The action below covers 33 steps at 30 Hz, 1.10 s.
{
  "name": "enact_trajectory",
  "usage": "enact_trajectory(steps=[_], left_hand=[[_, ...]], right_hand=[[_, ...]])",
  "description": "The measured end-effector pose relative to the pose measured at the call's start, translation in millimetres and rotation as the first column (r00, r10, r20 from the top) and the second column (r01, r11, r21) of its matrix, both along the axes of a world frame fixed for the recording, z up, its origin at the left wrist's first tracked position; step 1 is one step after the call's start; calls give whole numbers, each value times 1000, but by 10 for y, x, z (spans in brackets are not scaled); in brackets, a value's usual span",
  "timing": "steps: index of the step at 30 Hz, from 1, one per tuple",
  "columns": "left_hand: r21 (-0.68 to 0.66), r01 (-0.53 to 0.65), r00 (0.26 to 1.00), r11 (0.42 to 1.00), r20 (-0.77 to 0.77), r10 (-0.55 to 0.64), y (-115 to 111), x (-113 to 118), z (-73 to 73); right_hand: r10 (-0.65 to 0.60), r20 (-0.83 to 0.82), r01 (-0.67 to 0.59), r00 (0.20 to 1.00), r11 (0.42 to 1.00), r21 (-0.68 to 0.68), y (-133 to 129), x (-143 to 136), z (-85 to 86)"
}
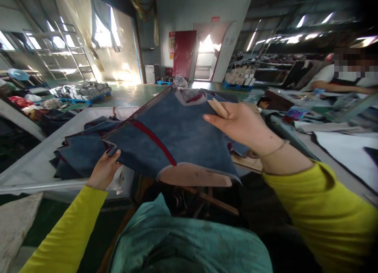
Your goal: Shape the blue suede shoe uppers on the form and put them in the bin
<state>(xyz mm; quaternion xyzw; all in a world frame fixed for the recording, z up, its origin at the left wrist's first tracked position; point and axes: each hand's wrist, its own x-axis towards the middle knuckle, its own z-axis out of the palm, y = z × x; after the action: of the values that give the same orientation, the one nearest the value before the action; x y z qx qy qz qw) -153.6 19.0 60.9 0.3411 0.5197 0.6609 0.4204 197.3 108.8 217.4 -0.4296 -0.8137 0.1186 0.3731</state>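
A white bin (38, 160) stands above the green workshop floor (132, 95); a blue panel (180, 135) (red-striped) spans between the left hand (104, 168), pinching its corner, and the right hand (246, 125), gripping a pale strip (217, 106).

The sheet (191, 127) is slate blue and faintly mottled, with one dark red stripe (155, 141) and a pinkish-beige patch (191, 175). The sleeves (65, 229) are yellow-green, the lap cloth (191, 241) teal, the bin (29, 162) white, the door (184, 54) deep red. The stacked pieces (82, 151) seem similarly blue, though blur leaves their edging uncertain.
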Motion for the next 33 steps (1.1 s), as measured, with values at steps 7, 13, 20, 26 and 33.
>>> enact_trajectory(steps=[7,13,20,26,33], left_hand=[[-274,283,959,919,75,-273,-20,191,-483],[-269,625,777,733,299,-554,37,920,-1036],[-406,627,778,665,284,-560,49,1239,-1317],[-377,113,984,919,-86,-157,234,778,-1170],[-51,211,805,976,-557,-203,367,1156,-644]], right_hand=[[-23,271,52,962,994,-100,57,251,-354],[-184,262,277,947,882,-381,13,1337,-1130],[-275,37,269,961,892,-363,-141,1477,-1723],[-168,43,174,985,947,-271,10,1401,-2295],[-247,-69,213,967,924,-318,-548,1341,-2848]])
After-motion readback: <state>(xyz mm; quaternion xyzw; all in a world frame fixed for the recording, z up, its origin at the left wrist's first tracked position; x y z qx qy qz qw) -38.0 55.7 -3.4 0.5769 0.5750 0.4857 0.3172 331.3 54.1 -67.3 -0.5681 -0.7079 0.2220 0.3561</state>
